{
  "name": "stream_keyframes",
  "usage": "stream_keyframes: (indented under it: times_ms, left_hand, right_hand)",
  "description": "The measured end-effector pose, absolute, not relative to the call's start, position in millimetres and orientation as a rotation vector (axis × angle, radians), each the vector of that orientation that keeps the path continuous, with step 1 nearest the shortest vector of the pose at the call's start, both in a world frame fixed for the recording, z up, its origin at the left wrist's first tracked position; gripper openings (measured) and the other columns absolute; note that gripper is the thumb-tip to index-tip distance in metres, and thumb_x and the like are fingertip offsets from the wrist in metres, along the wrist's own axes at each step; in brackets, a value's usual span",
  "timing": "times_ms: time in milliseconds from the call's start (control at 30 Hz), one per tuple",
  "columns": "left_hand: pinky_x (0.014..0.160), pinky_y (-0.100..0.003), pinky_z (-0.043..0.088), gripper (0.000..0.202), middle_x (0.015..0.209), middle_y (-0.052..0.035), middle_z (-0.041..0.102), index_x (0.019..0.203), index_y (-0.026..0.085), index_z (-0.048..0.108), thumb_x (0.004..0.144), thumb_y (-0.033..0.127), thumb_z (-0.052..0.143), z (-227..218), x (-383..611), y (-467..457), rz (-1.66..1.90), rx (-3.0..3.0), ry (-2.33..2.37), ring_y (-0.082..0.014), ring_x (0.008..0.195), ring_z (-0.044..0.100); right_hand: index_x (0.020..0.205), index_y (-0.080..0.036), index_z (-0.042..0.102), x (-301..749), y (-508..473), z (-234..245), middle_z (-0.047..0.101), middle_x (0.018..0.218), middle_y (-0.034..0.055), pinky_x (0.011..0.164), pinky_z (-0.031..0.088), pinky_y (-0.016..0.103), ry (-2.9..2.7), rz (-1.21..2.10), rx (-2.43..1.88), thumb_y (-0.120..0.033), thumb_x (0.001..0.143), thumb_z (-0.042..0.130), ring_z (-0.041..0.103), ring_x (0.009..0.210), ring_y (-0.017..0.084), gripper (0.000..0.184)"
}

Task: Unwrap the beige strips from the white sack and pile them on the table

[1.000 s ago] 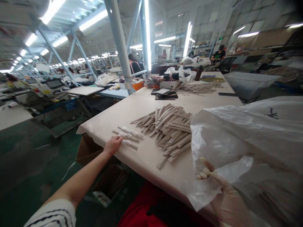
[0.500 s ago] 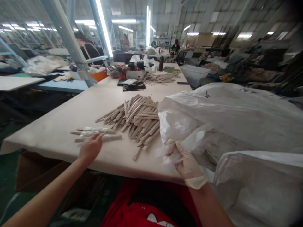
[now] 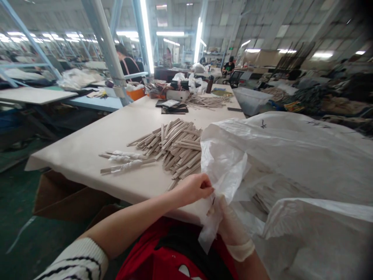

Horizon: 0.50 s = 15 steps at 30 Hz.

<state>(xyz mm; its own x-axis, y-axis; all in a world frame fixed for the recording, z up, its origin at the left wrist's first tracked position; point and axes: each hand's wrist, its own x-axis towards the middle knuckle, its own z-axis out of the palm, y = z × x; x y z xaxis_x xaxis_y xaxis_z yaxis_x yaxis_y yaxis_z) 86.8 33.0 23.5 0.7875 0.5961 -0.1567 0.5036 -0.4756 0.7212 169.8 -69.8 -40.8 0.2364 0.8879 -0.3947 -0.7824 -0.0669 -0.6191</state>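
Note:
My right hand (image 3: 229, 223), in a pale thin glove, is closed on a piece of clear plastic film (image 3: 210, 233) that hangs below the fingers near the table's front edge. Beside it, my bare left hand (image 3: 196, 188) has its fingers pinched together at the film's upper edge. A large white plastic bag (image 3: 279, 147) lies just beyond and to the right, with flat beige pieces (image 3: 265, 198) showing in its opening. Beyond my left hand is a heap of beige fabric strips (image 3: 175, 144). Plastic-wrapped bundles of strips (image 3: 125, 165) lie on the left.
The long table (image 3: 87, 155) has a beige cover. Farther back on it are black flat packets (image 3: 175, 107), more loose strips (image 3: 204, 102) and a dark bottle (image 3: 209, 84). A blue-grey post (image 3: 107, 50) rises at left. Cardboard boxes (image 3: 64, 198) stand underneath.
My left hand has moved right from the wrapped bundles to the film at my right hand. My right hand has come slightly nearer my body. The camera view has swung left.

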Motion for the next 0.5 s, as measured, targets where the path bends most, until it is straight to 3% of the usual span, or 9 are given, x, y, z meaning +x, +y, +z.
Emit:
stream_keyframes:
  times_ms: [133,267,400,500]
  left_hand:
    - [0.049,-0.017,0.035,0.023,0.062,0.0033,0.061,0.075,0.017,0.061,0.078,0.037,0.05,23.1,104.0,46.2,0.108,2.303,0.724,-0.008,0.054,0.051]
    - [0.064,-0.021,0.042,0.036,0.079,-0.003,0.066,0.082,0.017,0.063,0.088,0.037,0.034,17.4,120.1,105.1,0.014,2.777,0.924,-0.0132,0.072,0.059]
    - [0.085,-0.034,0.041,0.026,0.112,-0.0147,0.057,0.105,0.011,0.058,0.084,0.017,0.043,5.2,143.7,177.0,0.005,2.961,1.13,-0.0233,0.103,0.053]
    - [0.095,-0.042,0.035,0.042,0.123,-0.0115,0.05,0.121,0.015,0.046,0.08,0.018,0.054,-7.9,163.3,205.9,-0.046,3.018,1.111,-0.0245,0.114,0.045]
  right_hand:
    - [0.068,-0.016,0.061,170.7,-70.4,-42.6,0.043,0.047,-0.0079,0.036,0.028,0.016,-0.134,1.368,-0.884,-0.033,0.059,0.077,0.031,0.038,0.003,0.025]
    - [0.06,-0.014,0.057,195.8,-69.7,-39.7,0.04,0.049,-0.0093,0.037,0.026,0.013,0.011,1.366,-0.747,-0.035,0.056,0.078,0.023,0.038,0.0,0.03]
    - [0.056,-0.015,0.048,219.8,-70.7,-33.1,0.033,0.051,-0.0105,0.038,0.027,0.013,0.069,1.328,-0.58,-0.034,0.059,0.077,0.02,0.039,0.0,0.035]
    - [0.058,-0.016,0.045,231.5,-72.9,-32.2,0.029,0.052,-0.0102,0.04,0.029,0.014,0.021,1.268,-0.557,-0.037,0.065,0.072,0.019,0.041,0.002,0.035]
